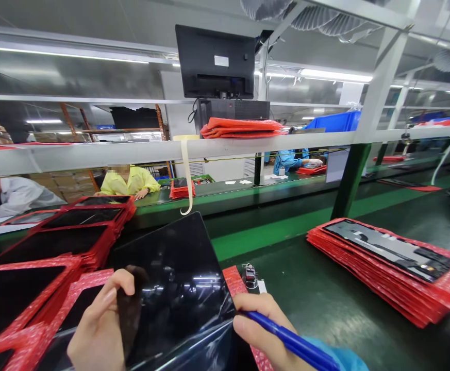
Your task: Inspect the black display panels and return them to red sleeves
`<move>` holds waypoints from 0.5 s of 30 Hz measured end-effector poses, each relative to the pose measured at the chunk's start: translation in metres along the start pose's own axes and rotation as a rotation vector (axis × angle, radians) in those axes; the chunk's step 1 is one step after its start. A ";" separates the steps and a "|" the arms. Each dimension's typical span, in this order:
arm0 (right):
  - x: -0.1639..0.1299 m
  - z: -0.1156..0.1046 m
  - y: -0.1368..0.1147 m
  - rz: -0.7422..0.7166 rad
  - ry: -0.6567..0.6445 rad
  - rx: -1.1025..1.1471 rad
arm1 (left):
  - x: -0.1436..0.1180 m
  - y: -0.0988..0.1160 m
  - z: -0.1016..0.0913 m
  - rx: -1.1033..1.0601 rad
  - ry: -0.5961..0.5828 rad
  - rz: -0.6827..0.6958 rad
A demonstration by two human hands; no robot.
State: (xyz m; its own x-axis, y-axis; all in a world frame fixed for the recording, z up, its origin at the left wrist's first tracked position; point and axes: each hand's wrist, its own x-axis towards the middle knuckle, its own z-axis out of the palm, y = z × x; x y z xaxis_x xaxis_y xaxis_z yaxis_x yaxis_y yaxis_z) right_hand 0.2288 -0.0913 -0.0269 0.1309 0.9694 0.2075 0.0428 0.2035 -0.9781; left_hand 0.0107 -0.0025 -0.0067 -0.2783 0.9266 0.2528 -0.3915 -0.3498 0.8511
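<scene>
Gripping one black panel (174, 278), left hand (99, 330) fingers clamp it; right hand (259, 330) clasps one blue pen (290, 342).

Both hands are bare, without gloves. The right hand (261, 330) comes out of a light blue sleeve (338, 358). The left hand (101, 330) shows no sleeve.

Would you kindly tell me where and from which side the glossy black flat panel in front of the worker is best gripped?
Probably by its bare side edges, near the lower end. The glossy black flat panel is thin, tilted up with its far corner raised, so a pinch from the left and right margins suits it. The left hand already clasps the left edge there; the right hand, holding a blue pen, touches the right edge.
</scene>
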 end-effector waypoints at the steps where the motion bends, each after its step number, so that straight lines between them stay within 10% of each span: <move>1: -0.001 0.001 0.001 -0.037 0.008 -0.014 | -0.002 -0.001 -0.001 -0.021 -0.015 -0.043; 9: 0.019 0.005 0.006 -0.034 -0.393 0.028 | -0.007 -0.004 -0.003 0.005 -0.067 -0.012; 15: 0.016 0.006 0.008 -0.175 -0.219 -0.150 | 0.000 -0.009 -0.005 0.067 -0.040 0.097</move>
State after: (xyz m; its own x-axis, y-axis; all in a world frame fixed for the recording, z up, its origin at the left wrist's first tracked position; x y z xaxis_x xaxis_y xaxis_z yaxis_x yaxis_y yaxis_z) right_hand 0.2254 -0.0736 -0.0314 -0.1072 0.9312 0.3483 0.1939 0.3631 -0.9113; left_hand 0.0101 0.0000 -0.0162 -0.2763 0.8939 0.3529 -0.3044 -0.4297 0.8501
